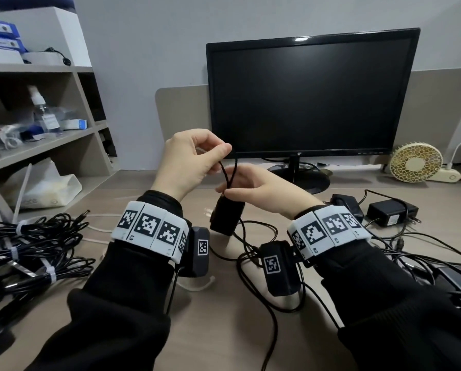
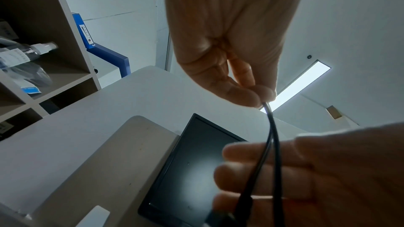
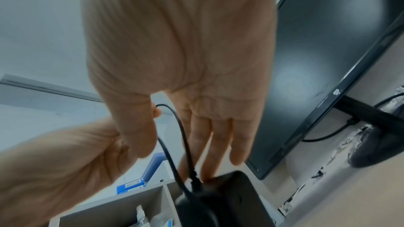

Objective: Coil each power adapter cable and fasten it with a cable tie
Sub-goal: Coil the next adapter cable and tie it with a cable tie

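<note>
Fingertips of my left hand [image 1: 190,159] pinched the thin black cable [image 1: 228,174] doubled before the black monitor [image 1: 309,95]. My right hand [image 1: 261,190] pinched the boxy black plastic adapter [image 1: 226,216] below.

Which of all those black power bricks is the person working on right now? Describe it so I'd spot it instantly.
Start at the big black monitor on the beige desk. Just below its left corner, two hands meet: the left hand pinches a fold of thin black cable, the right hand holds its lower end. The black power adapter hangs there, the only one lifted off the desk.
</note>
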`<state>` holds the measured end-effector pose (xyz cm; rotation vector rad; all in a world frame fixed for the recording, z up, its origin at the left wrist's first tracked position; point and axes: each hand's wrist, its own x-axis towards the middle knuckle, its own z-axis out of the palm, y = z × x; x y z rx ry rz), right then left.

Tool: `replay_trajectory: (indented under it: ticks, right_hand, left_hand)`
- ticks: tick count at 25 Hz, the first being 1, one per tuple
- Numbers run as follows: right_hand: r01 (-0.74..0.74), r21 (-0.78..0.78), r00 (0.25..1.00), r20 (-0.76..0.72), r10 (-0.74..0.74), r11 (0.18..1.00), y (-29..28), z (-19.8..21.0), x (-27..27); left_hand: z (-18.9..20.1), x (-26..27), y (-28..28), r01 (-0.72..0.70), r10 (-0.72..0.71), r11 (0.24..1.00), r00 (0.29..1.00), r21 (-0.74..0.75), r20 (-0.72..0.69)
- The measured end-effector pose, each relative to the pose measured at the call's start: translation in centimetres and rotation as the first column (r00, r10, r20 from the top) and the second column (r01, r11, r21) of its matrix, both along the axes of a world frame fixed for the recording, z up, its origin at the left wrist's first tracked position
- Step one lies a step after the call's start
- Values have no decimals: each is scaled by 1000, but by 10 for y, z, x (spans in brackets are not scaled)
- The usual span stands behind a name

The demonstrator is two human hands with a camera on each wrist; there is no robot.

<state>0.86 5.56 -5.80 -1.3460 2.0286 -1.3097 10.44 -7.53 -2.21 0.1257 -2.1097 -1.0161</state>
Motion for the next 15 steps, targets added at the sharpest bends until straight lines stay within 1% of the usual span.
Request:
replay_trajectory:
  ticks: [4,6,7,9,11,12,13,15]
  right_hand:
    - [-1,-126,999,-44,-4,992,-8,-1,11]
    - [86,-219,996,-17,-92,972,-9,4,11]
    - [143,-267,990,39,-138,953,-8,7,11]
    - [258,-342,952,248,-178,904,-3,14,7]
    - [359,-401,865,482,-139,843,5,21,4]
    - [403,-423,816,567,-110,812,8,23,3]
    - [443,-434,775,625,-93,784,10,24,0]
    - [510,-436,691,721,-51,741,12,26,-4]
  left_hand:
    - [-1,-1,1,37,-35,998,998,47,-44]
    - [-2,-2,1,85,-84,994,996,65,-13]
    - [-2,-2,3,90,-92,995,995,43,33]
    - [-7,-4,9,82,-73,996,982,-42,172]
    - [-11,-6,22,117,-75,987,945,-114,320]
    - [-15,-8,29,149,-90,980,923,-131,375]
    - [-17,-10,36,168,-92,974,906,-151,412]
    - [-22,-15,45,166,-43,956,896,-242,442]
